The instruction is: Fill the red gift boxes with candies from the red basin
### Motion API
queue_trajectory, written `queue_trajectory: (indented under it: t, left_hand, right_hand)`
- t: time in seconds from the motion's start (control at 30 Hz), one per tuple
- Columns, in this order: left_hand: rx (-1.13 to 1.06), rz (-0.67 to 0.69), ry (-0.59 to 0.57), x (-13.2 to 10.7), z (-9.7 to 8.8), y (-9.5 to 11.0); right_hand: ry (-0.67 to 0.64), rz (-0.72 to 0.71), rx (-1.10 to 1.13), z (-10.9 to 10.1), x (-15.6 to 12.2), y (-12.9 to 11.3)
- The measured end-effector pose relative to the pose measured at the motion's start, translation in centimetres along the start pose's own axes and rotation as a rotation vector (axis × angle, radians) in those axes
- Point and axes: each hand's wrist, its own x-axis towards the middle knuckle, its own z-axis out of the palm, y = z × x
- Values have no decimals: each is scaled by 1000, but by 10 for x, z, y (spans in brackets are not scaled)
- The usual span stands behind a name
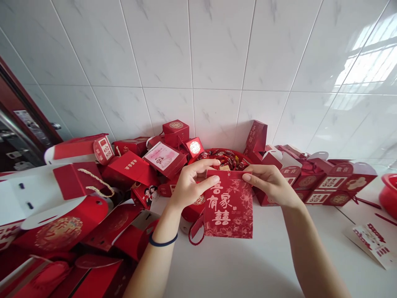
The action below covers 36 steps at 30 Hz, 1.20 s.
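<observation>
Both hands hold up a flat red paper gift bag (pixel 229 211) with white Chinese characters and pale flower prints. At its top left corner my left hand (pixel 198 184) pinches the edge between thumb and fingers; a dark band circles that wrist. The top right corner is pinched by my right hand (pixel 268 182). Behind the bag's top edge, partly hidden, stands a red tray (pixel 245 156) heaped with wrapped sweets (pixel 223 157). Below my left hand, a red cord loop (pixel 196 240) hangs beside a small red box, partly covered by the bag.
Many red gift boxes (pixel 130 167) pile up on the left, some open with rope handles. Decorated boxes (pixel 331 182) stand in stacks at the right. A printed card (pixel 374 244) and a red bowl (pixel 389 192) lie at the far right. A tiled wall (pixel 217 49) closes off the back.
</observation>
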Motion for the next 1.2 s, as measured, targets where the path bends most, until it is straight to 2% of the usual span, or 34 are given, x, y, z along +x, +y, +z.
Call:
queue_trajectory:
  t: [0.07, 0.17, 0.27, 0.33, 0.4, 0.47, 0.53, 0.6, 0.73, 0.83, 1.0, 1.2]
  left_hand:
    - [-82, 16, 24, 2, 0, -2]
    - [-228, -18, 39, 8, 1, -9]
    - [-168, -145, 55, 14, 3, -22]
    - [-49, -194, 50, 17, 9, -35]
    - [57, -202, 2, 17, 17, -49]
    - [144, -197, -70, 15, 27, -61]
    - [235, -196, -153, 12, 35, -70]
    - [346, -187, -219, 9, 39, -74]
    - [475, -172, -262, 6, 41, -73]
    - [499, -165, -279, 6, 39, -74]
    - [525, -174, -287, 6, 38, -74]
    - [542, -176, -292, 6, 39, -69]
  right_hand:
    - [169, -70, -88, -5, -4, -10]
    - [525, -138, -186, -29, -6, -35]
    - [839, -280, -322, -72, 3, -62]
    - [986, -318, -406, -106, 18, -71]
    - [1003, -273, -420, -139, 38, -69]
    - [1029, -158, -423, -165, 60, -55]
    - [1052, 13, -423, -181, 78, -35]
    - [1008, 137, -393, -189, 93, -12]
    - [1001, 294, -363, -187, 114, 26]
    - [971, 368, -349, -182, 126, 46]
    - [921, 435, -358, -176, 134, 63]
    - [852, 495, -387, -171, 135, 73]
